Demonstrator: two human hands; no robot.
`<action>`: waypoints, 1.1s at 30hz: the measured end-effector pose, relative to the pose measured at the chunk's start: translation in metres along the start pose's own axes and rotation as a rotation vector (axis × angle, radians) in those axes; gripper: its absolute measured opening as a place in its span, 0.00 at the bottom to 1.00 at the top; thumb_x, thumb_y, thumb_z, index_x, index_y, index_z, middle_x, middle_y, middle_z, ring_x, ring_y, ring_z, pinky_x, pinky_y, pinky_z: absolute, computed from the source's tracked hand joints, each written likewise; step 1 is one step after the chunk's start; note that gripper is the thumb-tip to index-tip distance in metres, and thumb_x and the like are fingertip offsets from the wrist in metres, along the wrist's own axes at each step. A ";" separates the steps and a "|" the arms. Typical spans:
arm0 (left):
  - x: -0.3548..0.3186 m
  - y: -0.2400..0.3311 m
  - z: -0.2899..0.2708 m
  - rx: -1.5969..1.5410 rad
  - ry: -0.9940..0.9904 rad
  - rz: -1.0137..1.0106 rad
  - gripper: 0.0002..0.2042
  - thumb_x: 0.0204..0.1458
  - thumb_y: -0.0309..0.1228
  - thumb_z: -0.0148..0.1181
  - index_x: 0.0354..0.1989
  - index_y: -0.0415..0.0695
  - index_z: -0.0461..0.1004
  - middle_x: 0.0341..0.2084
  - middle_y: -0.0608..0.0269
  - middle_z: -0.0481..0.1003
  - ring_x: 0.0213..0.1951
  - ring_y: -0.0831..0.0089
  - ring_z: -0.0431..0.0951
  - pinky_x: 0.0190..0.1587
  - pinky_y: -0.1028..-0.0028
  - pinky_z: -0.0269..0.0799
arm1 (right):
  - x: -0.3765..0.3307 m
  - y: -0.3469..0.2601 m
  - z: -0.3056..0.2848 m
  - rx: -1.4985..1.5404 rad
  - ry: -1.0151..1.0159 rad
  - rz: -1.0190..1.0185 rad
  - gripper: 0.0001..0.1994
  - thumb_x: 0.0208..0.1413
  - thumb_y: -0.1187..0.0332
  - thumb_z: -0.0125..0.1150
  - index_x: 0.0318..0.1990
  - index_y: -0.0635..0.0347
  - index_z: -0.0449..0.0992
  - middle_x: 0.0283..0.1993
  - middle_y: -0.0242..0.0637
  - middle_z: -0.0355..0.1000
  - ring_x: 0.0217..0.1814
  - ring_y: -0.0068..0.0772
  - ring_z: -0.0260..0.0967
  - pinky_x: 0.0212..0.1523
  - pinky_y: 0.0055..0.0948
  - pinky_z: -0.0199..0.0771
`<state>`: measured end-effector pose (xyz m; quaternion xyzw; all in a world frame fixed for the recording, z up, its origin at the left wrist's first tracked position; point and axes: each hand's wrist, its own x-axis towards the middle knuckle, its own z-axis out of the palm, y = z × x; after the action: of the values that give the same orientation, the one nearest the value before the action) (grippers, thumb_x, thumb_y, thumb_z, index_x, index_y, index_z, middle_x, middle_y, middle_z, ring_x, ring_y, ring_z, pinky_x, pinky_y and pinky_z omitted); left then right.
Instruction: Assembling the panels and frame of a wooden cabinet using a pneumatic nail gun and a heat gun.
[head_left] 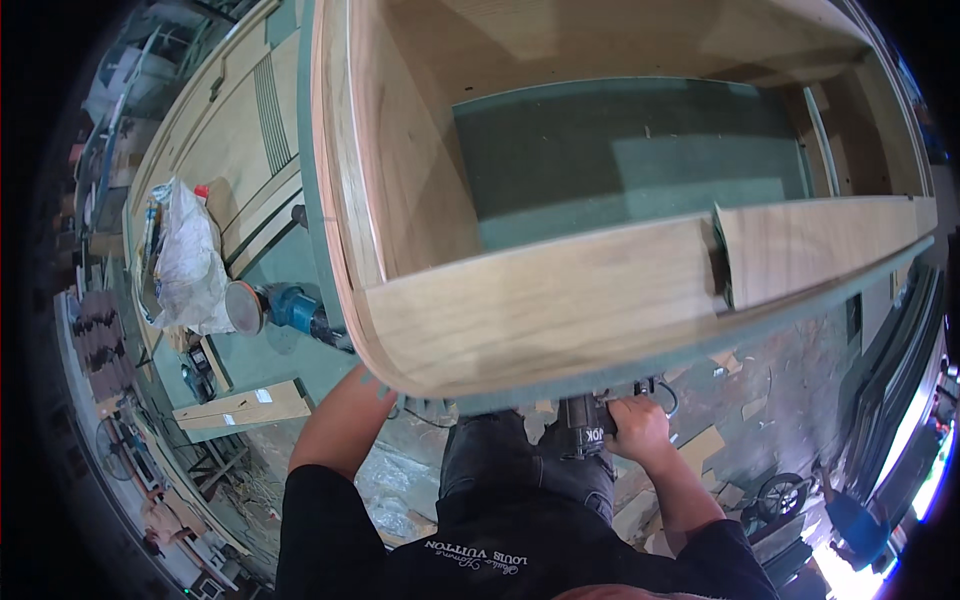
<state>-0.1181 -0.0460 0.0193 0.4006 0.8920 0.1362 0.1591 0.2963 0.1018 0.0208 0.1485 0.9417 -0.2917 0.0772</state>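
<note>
Standing at the near edge of the green worktop (290,265), with a big open wooden frame (540,300) lying flat on it and filling most of the top. Front rail of the frame running along that near edge, with a stepped joint (720,255) toward the right end.

Right hand (640,428) down below the near edge, fingers clamped round a dark power tool (583,432) held close to the body, just under the rail. Left forearm (340,420) reaching up to the underside of the edge near the frame's rounded left corner. Left hand itself hidden beneath the top, so cannot tell whether spread, closed or gripping.

Toward the left edge of the worktop: a blue disc sander (270,308) on its side, a crumpled white bag (185,260) beyond it, and a short board (240,407) jutting out near the front left corner. Wood scraps (700,445) on the floor to the right.

Probably best done slowly, since both hands sit out of sight under the overhang:
- Keep a full, firm grip on the tool, with its working end turned away from the hidden left hand.
- Brace the frame from the left so nothing shifts on the top.
- Mind footing among the scraps.
- Lean back enough to see the tool's tip before using it.
</note>
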 end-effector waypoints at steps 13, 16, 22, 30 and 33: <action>0.001 -0.045 0.026 0.004 0.001 -0.093 0.28 0.51 0.54 0.65 0.55 0.49 0.77 0.56 0.54 0.74 0.58 0.51 0.71 0.61 0.58 0.65 | 0.029 0.023 0.037 0.178 0.072 0.022 0.22 0.36 0.66 0.71 0.43 0.59 0.74 0.40 0.44 0.77 0.44 0.51 0.75 0.50 0.43 0.75; -0.001 -0.050 0.034 -0.001 -0.003 -0.102 0.28 0.51 0.53 0.65 0.55 0.49 0.77 0.56 0.54 0.74 0.58 0.51 0.71 0.61 0.58 0.65 | 0.037 0.028 0.040 0.173 0.038 0.024 0.22 0.36 0.66 0.70 0.43 0.59 0.74 0.41 0.44 0.77 0.44 0.52 0.75 0.51 0.43 0.75; -0.008 -0.060 0.046 0.004 -0.012 -0.111 0.28 0.50 0.53 0.66 0.56 0.49 0.76 0.56 0.54 0.74 0.59 0.52 0.71 0.61 0.58 0.65 | 0.053 0.036 0.050 0.174 -0.019 0.028 0.23 0.36 0.66 0.70 0.44 0.59 0.74 0.41 0.44 0.77 0.45 0.52 0.75 0.51 0.44 0.74; -0.041 -0.064 0.065 0.005 -0.058 -0.140 0.28 0.50 0.52 0.66 0.56 0.49 0.76 0.56 0.54 0.74 0.59 0.52 0.70 0.61 0.58 0.65 | 0.055 0.042 0.057 0.191 -0.126 0.048 0.23 0.37 0.67 0.69 0.45 0.58 0.74 0.41 0.45 0.77 0.45 0.53 0.75 0.52 0.44 0.74; -0.059 -0.067 0.067 0.014 -0.074 -0.151 0.28 0.50 0.52 0.66 0.56 0.49 0.76 0.56 0.54 0.74 0.59 0.52 0.70 0.61 0.58 0.65 | 0.058 0.037 0.061 0.204 -0.163 0.051 0.23 0.37 0.67 0.69 0.46 0.58 0.74 0.41 0.45 0.77 0.46 0.53 0.75 0.52 0.44 0.73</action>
<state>-0.1000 -0.1257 -0.0560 0.3380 0.9141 0.1026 0.1990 0.2574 0.1093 -0.0619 0.1555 0.8936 -0.3951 0.1452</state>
